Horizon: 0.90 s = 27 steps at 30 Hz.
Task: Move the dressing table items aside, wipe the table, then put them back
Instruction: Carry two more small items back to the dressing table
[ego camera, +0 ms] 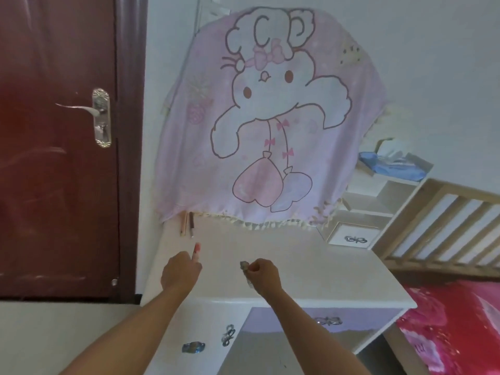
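**Both hands loaded over the table top**

Head view: the white dressing table fills the lower middle of the frame, and both forearms reach up onto it from the bottom edge. The left hand has its fingers curled round a pink tube. The tube sticks out above the knuckles, its long axis running up the frame and slightly right, towards the back of the table. The right hand, at centre, has fingers and thumb bunched in a pinch on a small grey item, too blurred to name.

Two thin pencils lie at the table's back left, just under the fringe of the pink cloth hanging over the wall. They sit straight up the frame from the left hand, their long axes almost in line with the tube. The left hand is plainly nearer to them; the right is well apart, towards the frame's middle. Whether the held things are going out or coming back, I cannot tell. If the tube belongs with the pencils, a short forward reach by the left hand would probably do.
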Tool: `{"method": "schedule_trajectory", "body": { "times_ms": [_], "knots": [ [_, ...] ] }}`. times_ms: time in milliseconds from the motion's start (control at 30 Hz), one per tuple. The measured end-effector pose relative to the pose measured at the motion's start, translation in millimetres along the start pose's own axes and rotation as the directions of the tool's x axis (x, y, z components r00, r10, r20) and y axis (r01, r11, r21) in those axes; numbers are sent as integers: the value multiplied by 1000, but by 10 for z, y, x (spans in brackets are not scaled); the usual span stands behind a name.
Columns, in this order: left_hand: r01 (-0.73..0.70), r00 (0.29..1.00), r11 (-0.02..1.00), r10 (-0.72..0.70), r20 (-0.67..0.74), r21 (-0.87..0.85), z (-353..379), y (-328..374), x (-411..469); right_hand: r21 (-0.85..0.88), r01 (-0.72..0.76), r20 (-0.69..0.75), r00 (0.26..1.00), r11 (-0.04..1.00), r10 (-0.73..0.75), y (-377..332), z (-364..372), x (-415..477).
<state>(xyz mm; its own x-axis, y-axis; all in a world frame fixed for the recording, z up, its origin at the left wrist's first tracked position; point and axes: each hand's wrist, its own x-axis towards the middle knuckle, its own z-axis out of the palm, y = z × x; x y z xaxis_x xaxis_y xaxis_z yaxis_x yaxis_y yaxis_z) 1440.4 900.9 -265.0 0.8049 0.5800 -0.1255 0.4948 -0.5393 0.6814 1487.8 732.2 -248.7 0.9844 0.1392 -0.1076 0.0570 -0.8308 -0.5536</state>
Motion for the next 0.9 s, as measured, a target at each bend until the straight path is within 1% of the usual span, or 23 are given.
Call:
{"method": "schedule_trajectory", "body": {
  "times_ms": [100,200,333,467,567,667,800,900],
  "knots": [
    [67,998,997,-68,13,39,228,52,265,-18,18,67,998,1000,-16,31,63,392],
    [113,994,993,-113,8,44,395,87,548,-36,24,113,993,999,-20,20,164,740],
    [152,988,985,-152,0,85,516,148,1002,-65,47,132,991,997,-38,-44,336,1223],
    [173,985,984,-173,7,51,718,209,1606,-115,77,145,988,990,-60,-171,482,1761],
    [175,984,983,-177,36,47,872,254,2072,-137,59,138,990,989,-39,-278,600,2180],
    [137,987,989,-142,71,63,1029,259,2469,-187,55,143,989,981,-28,-359,746,2562],
    [3,987,985,-30,160,171,1168,209,2838,-226,79,181,983,971,-38,-448,934,2876],
    [-53,988,976,20,156,212,1240,126,2998,-247,108,233,971,963,-49,-492,1052,3038]
  ]
}}
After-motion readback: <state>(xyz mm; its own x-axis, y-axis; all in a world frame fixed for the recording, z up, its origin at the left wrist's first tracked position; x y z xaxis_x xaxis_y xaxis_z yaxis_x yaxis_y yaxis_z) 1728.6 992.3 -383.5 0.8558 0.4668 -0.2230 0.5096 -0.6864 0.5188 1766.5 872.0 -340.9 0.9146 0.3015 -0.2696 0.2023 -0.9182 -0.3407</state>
